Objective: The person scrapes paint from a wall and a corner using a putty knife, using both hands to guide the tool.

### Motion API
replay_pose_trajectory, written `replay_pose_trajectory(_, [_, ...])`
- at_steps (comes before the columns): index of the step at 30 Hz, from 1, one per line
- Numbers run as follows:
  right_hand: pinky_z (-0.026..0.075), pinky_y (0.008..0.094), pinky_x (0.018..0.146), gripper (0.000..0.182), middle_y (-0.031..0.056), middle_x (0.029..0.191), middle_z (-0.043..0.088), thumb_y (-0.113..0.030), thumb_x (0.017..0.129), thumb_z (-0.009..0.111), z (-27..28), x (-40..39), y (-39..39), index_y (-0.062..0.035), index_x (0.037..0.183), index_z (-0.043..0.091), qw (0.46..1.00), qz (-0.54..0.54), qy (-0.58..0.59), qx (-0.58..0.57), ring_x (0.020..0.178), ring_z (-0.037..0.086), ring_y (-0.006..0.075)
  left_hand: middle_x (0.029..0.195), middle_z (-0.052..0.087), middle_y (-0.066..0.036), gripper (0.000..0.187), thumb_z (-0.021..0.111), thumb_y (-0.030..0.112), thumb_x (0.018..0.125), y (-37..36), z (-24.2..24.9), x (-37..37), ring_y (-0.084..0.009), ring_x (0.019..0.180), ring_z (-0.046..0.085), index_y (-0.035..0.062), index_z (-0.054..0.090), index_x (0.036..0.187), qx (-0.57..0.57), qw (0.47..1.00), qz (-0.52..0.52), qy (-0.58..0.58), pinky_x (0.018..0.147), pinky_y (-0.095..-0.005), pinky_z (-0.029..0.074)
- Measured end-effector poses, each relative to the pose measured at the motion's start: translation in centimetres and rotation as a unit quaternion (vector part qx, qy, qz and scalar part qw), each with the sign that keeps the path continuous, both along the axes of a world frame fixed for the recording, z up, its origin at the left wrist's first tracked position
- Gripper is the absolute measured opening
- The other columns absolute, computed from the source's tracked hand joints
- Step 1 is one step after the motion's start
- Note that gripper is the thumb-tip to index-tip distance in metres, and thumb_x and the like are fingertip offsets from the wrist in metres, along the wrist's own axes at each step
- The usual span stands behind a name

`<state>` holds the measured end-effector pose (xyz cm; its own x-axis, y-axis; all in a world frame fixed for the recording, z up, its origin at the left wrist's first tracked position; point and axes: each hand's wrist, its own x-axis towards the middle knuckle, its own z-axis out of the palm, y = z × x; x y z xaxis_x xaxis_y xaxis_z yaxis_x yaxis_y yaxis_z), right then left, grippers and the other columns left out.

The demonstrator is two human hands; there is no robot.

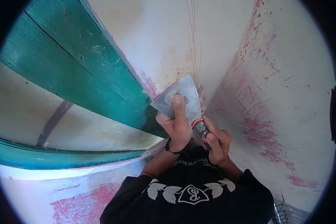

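Two hands | left hand [177, 127] fingers press flat steel scraper [181, 98] blade | right hand [217, 143] fingers grip ribbed handle

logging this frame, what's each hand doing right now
Left hand: closed on the scraper blade, pressing it flat to the wall.
Right hand: closed around the scraper handle.

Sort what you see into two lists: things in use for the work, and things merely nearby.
In use: scraper, left hand, right hand, pale wall.
Merely nearby: green frame, wire rack.
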<state>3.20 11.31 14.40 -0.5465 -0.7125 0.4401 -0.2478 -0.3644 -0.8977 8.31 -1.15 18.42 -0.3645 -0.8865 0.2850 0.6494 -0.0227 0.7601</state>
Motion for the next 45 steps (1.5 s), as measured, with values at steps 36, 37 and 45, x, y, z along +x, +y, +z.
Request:
replay_pose_trajectory(36, [0.037, 0.0231, 0.047, 0.046, 0.002, 0.064, 0.057, -0.015, 0.098, 0.045, -1.9, 1.5, 0.2, 0.0077, 0.137, 0.055, 0.998, -0.035, -0.044, 0.014, 0.049, 0.047, 0.0063, 0.077, 0.067, -0.002, 0.025, 0.065, 0.02, 0.099, 0.3, -0.5, 0.1, -0.0074, 0.064, 0.058, -0.0036, 0.068, 0.09, -0.043, 0.992, 0.099, -0.059, 0.057, -0.0246, 0.048])
replay_pose_trajectory(37, [0.037, 0.0232, 0.047, 0.046, 0.0022, 0.064, 0.058, -0.015, 0.099, 0.045, -1.8, 1.8, 0.1, 0.0078, 0.137, 0.055, 0.998, -0.035, -0.057, 0.014, 0.049, 0.047, 0.0063, 0.077, 0.066, -0.001, 0.025, 0.065, 0.02, 0.099, 0.4, -0.4, 0.1, -0.0067, 0.064, 0.057, -0.0034, 0.068, 0.089, -0.034, 0.994, 0.091, -0.058, 0.057, -0.0242, 0.046])
replay_pose_trajectory(45, [0.037, 0.0232, 0.047, 0.044, 0.0023, 0.062, 0.056, -0.015, 0.1, 0.046, -2.4, 1.8, 0.1, 0.0084, 0.136, 0.055, 0.998, -0.036, -0.049, -0.004, 0.048, 0.046, 0.006, 0.081, 0.066, -0.001, 0.026, 0.064, 0.019, 0.099, 0.7, -0.8, 0.5, -0.0065, 0.072, 0.057, -0.0042, 0.068, 0.089, -0.04, 0.991, 0.098, -0.081, 0.064, -0.0246, 0.047])
